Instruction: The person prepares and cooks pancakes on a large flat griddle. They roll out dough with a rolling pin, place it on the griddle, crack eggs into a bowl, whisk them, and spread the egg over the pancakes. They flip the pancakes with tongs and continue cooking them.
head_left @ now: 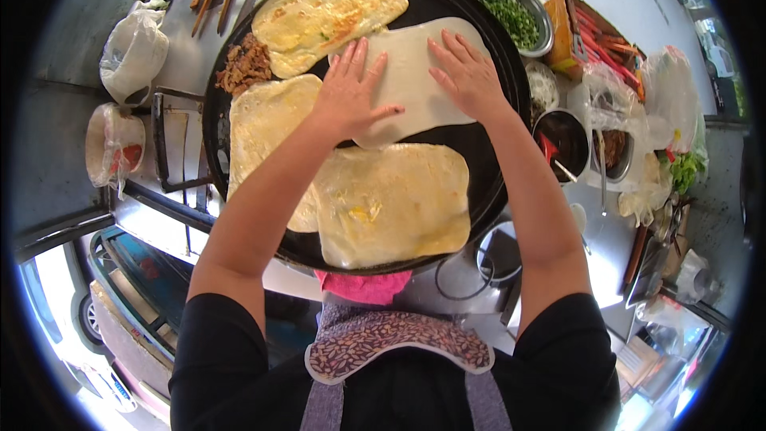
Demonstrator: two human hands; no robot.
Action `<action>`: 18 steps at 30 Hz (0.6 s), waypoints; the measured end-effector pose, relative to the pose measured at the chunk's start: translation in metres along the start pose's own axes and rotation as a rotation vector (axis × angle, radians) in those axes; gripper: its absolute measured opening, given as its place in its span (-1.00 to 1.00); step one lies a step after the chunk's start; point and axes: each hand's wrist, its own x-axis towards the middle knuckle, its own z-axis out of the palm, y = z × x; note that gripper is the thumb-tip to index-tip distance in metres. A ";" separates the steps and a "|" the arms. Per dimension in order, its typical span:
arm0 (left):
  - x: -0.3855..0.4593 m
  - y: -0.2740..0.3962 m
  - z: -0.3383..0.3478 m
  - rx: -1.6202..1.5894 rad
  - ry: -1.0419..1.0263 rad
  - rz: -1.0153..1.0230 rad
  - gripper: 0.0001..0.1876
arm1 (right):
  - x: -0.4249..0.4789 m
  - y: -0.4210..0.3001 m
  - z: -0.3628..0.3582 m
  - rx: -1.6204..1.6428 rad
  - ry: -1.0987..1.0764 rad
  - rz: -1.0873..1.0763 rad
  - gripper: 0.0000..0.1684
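Observation:
A pale sheet of raw dough (407, 84) lies on the large round black griddle (485, 173). My left hand (353, 93) rests on its left edge, fingers spread. My right hand (465, 75) lies flat on its right side, with the fingers apart. Nothing is gripped by either one. Around the sheet are an egg-coated flatbread (326, 18) at the far side, a flatbread (269, 114) at the left, partly hidden by my left forearm, and another flatbread (395, 203) at the near side. Chopped browned meat (245, 64) sits at the griddle's left rim.
Right of the griddle stand a metal bowl of chopped green herbs (510, 19), a cardboard box (565, 30) of red-wrapped sticks and a dark sauce pot (562, 140). Plastic-lined containers (134, 51) stand at the left. A pink cloth (362, 286) hangs below the near rim.

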 end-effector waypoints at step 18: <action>-0.060 0.017 -0.033 -0.349 0.236 -0.132 -0.66 | -0.176 -0.111 -0.092 0.491 -0.368 -0.299 -0.74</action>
